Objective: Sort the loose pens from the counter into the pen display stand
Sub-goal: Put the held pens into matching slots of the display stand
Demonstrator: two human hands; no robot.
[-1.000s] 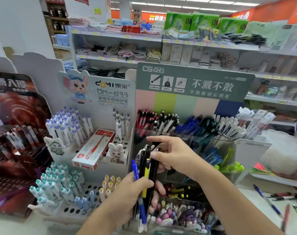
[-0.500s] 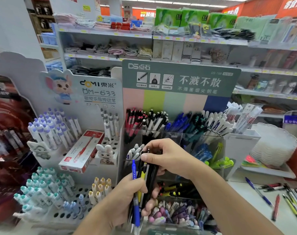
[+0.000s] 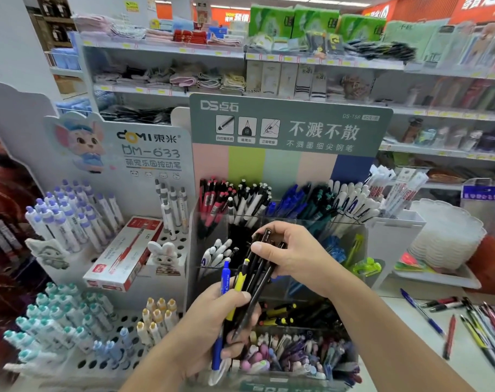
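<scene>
From the head camera I see my left hand (image 3: 212,329) low in the middle, fingers wrapped round a mixed bundle of pens (image 3: 242,295): a blue one, a yellow-and-black one and several slim black ones, held nearly upright with their tips hanging below my fist. My right hand (image 3: 291,256) sits just above it, thumb and fingers pinching the top ends of the black pens in that same bundle, so both hands touch the bundle at once.

Directly behind my hands stands the clear acrylic pen display stand with a grey-green header card and pastel stripes (image 3: 288,128). Its back row of compartments is packed with red, black-and-white, blue, teal and white pens; lower compartments in front hold white pens, yellow-and-black pens and pastel-capped ones.

At the right edge of the white bench (image 3: 396,329), well apart from my hands, lie the loose pens (image 3: 466,321), scattered flat in blue, red, black and yellow.

Left of the stand is a white perforated pen rack with a cartoon mouse header (image 3: 144,148), holding purple-capped, teal-capped and yellow-capped pens, with a red-and-white cardboard pen box (image 3: 122,256) lying tilted on its middle tier.
</scene>
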